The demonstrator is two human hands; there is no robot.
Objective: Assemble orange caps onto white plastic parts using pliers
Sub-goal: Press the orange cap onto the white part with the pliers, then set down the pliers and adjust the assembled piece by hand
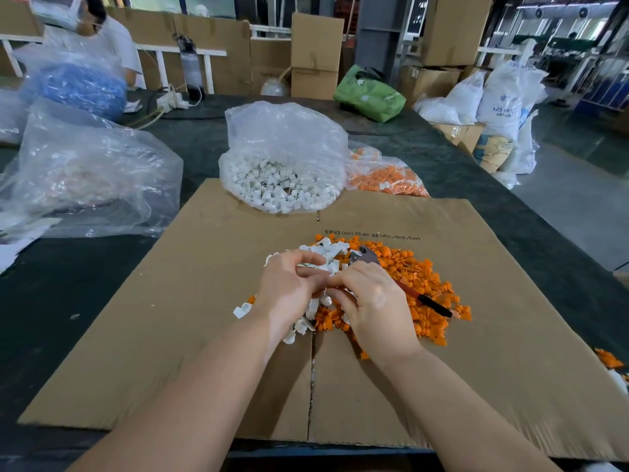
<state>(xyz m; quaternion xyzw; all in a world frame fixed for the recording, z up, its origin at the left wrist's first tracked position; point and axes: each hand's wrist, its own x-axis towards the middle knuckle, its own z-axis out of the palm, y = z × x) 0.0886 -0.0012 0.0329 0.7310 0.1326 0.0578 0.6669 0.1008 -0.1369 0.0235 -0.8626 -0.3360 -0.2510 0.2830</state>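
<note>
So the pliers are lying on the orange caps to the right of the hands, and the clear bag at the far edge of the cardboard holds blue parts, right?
Not quite. The head view shows the clear bag at the far edge of the cardboard holding white parts, not blue ones. The rest stands: the pliers lie on the orange caps, right of the hands.

Far left I see a blue-filled plastic bag (76,85); far right, a green bag (369,93), cardboard boxes (316,56) and white sacks (503,100) beyond the tabletop (442,155).

Dark green tabletop (102,284): flattened brown cardboard sheet (190,321) near edge; clear plastic bags (92,175) left edge; green bag (369,97) far edge.
</note>
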